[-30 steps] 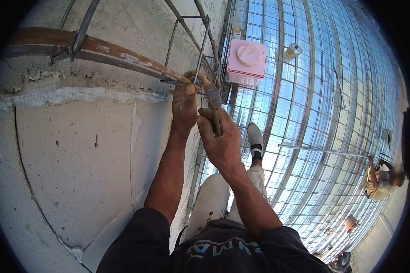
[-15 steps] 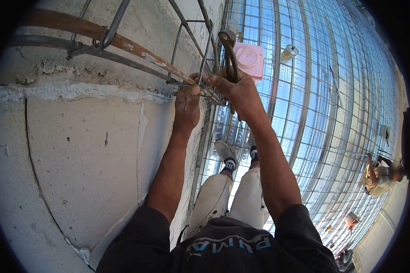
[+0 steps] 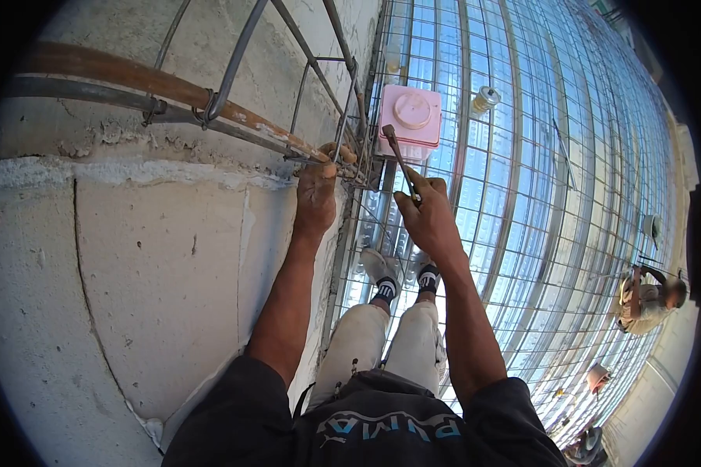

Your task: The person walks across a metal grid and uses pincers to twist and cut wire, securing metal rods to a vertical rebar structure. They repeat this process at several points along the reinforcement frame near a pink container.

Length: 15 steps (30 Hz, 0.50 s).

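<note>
My left hand (image 3: 317, 198) is closed around the rusty rebar (image 3: 187, 89) near its end, where it meets the corner of a rebar cage (image 3: 311, 58) against the wall. A thin vertical bar passes close to the fingers. Away to the right, my right hand (image 3: 432, 222) is closed on a rusty pair of pincers (image 3: 397, 148), head pointing up and away from me. The pincers are apart from the cage. A thin wire (image 3: 374, 216) slants down below the cage corner. My left fingertips are partly hidden behind the bars.
A pink square container (image 3: 413, 109) with a round lid stands beyond my right hand. Past it is a clear jar (image 3: 486, 99). Steel mesh (image 3: 522, 194) covers the shiny ribbed decking. A concrete wall (image 3: 163, 257) runs along my left. Another person (image 3: 642, 300) crouches at far right.
My right hand has drawn back from the cage corner, down and to the right, with the pincers. My left hand stays at the bars. The view has shifted slightly.
</note>
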Tool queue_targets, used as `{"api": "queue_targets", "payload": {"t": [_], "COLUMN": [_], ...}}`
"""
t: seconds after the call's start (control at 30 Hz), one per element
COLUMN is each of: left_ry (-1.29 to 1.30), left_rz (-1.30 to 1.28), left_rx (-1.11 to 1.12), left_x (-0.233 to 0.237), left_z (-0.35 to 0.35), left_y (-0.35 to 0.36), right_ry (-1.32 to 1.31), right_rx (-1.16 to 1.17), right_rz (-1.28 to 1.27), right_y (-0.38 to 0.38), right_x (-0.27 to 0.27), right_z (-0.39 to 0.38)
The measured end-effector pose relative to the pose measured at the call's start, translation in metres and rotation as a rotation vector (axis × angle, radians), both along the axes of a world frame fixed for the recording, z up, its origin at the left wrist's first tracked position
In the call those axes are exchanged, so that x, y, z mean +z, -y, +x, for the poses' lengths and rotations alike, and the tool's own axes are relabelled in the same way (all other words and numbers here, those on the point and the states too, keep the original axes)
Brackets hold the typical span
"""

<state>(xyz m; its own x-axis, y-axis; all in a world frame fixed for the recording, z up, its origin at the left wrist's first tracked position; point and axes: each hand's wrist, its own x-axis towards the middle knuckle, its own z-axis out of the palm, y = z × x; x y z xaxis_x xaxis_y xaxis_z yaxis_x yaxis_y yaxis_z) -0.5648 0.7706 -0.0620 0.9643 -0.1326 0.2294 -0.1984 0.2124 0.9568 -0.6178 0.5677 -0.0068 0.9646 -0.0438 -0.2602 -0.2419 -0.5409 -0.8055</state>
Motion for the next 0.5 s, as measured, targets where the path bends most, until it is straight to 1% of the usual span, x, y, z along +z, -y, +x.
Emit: {"api": "queue_targets", "payload": {"t": [0.03, 0.07, 0.17, 0.2, 0.23, 0.33, 0.43, 0.47, 0.5], "left_ry": [0.017, -0.001, -0.04, -0.041, -0.043, -0.077, -0.136, -0.128, -0.122], "left_rz": [-0.001, -0.008, -0.005, 0.009, 0.022, -0.047, -0.127, -0.119, -0.111], "left_rx": [0.01, 0.027, 0.064, 0.066, 0.065, 0.06, 0.028, 0.026, 0.025], "left_x": [0.0, -0.001, 0.0, 0.0, 0.001, 0.004, 0.011, 0.01, 0.007], "left_z": [0.002, 0.001, -0.002, -0.003, -0.003, -0.004, -0.006, -0.005, -0.005], "left_y": [0.001, 0.002, 0.003, 0.002, 0.002, 0.005, 0.007, 0.006, 0.004], "right_ry": [-0.056, 0.016, 0.046, -0.128, -0.069, 0.138, 0.483, 0.433, 0.45], "right_rx": [-0.016, 0.003, 0.087, 0.107, 0.168, 0.33, 0.45, 0.473, 0.5], "right_rz": [0.009, -0.016, 0.016, 0.071, 0.062, 0.047, -0.346, -0.403, -0.465], "right_y": [0.008, 0.015, 0.029, 0.034, 0.036, 0.041, 0.039, 0.04, 0.042], "right_x": [0.011, 0.012, 0.045, 0.057, 0.057, 0.055, 0.06, 0.061, 0.063], "right_z": [-0.001, -0.004, -0.007, -0.004, -0.004, -0.004, 0.001, 0.002, 0.005]}}
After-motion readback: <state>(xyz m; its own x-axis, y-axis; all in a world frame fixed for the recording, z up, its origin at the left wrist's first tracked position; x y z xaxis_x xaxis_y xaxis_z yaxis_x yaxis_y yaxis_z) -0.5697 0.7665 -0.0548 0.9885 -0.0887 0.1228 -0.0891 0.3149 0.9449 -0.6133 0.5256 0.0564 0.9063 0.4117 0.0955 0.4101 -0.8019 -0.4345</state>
